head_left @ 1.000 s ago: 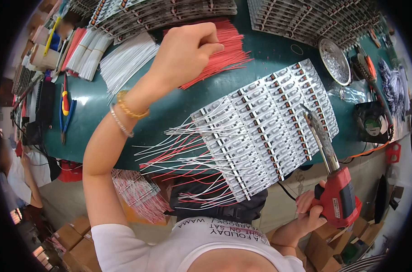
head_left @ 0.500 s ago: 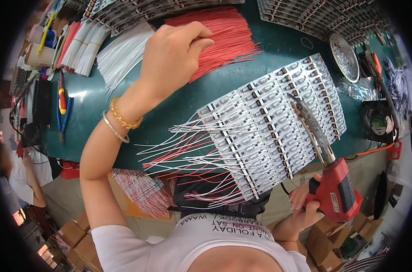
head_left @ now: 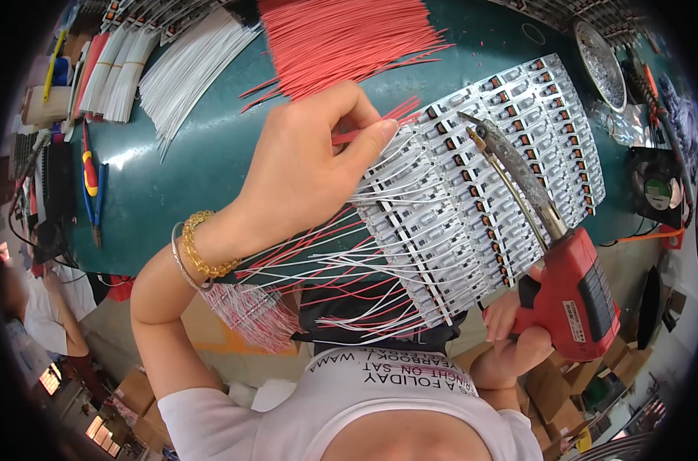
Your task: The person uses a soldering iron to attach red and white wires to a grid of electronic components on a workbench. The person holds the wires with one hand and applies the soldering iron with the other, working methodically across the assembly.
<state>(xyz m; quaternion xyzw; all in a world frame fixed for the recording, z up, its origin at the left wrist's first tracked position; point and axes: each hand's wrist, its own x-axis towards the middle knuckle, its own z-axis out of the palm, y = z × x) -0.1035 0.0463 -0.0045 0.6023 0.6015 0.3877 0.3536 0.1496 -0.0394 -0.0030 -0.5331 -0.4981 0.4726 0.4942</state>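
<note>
My left hand (head_left: pixel 307 157) pinches several short red wires (head_left: pixel 405 107) between thumb and forefinger, with their ends sticking out toward the board panel. Beneath and beside it lies the panel of small circuit boards (head_left: pixel 480 200), tilted on the bench, with white and red wires trailing off its left edge. My right hand (head_left: pixel 518 338) is wrapped round the handle of a red and black soldering gun (head_left: pixel 572 300). The gun's tip, with a thin metal feed tube alongside, hangs over the panel's upper middle. Behind my left hand lies a pile of red wires (head_left: pixel 349 42).
A stack of white wires (head_left: pixel 191 69) lies left of the red pile, near bundled wires (head_left: pixel 117 77). Pliers (head_left: pixel 92 180) rest at the left. A metal dish (head_left: pixel 599 65) and a small black fan (head_left: pixel 656 188) stand at the right. Another person (head_left: pixel 57 307) is at far left.
My left hand has come from the red pile toward me and right, now with red wires between its fingertips. The soldering gun's tip has shifted slightly up and left over the panel.
</note>
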